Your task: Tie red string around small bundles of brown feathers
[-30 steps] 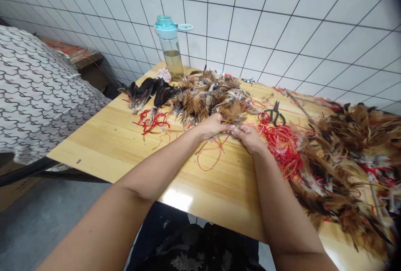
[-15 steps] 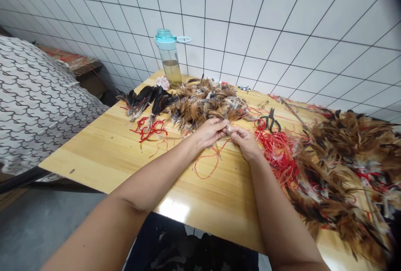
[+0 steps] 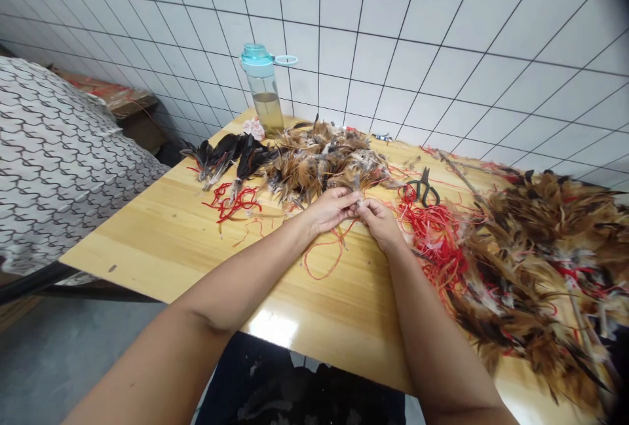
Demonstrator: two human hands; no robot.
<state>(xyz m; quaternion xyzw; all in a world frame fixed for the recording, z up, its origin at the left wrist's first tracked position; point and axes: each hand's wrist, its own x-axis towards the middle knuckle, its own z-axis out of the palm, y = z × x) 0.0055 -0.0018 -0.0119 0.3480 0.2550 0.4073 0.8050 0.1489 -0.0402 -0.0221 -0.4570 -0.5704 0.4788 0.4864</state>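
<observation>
Over the middle of the wooden table (image 3: 275,274), my left hand (image 3: 330,209) pinches a small feather (image 3: 357,184) by its pale quill end. My right hand (image 3: 379,221) is closed at the same spot, its thumb and forefinger meeting the left fingertips at the quill. Just behind the hands spreads a heap of brown and white feathers (image 3: 314,163). A loop of thin red string (image 3: 322,276) lies on the wood below the fingers. A tangle of red strings (image 3: 437,235) sits right of my right hand.
Black-handled scissors (image 3: 423,189) lie beyond the red tangle. A large mass of brown feathers (image 3: 540,268) covers the table's right side. At the back left stand a water bottle (image 3: 268,97), a crumpled tissue (image 3: 254,128) and black feather bunches (image 3: 250,156). A patterned cloth (image 3: 63,169) hangs at far left.
My right hand has shifted slightly left, closer against the left fingertips. The left hand has barely moved, and the things on the table lie as before.
</observation>
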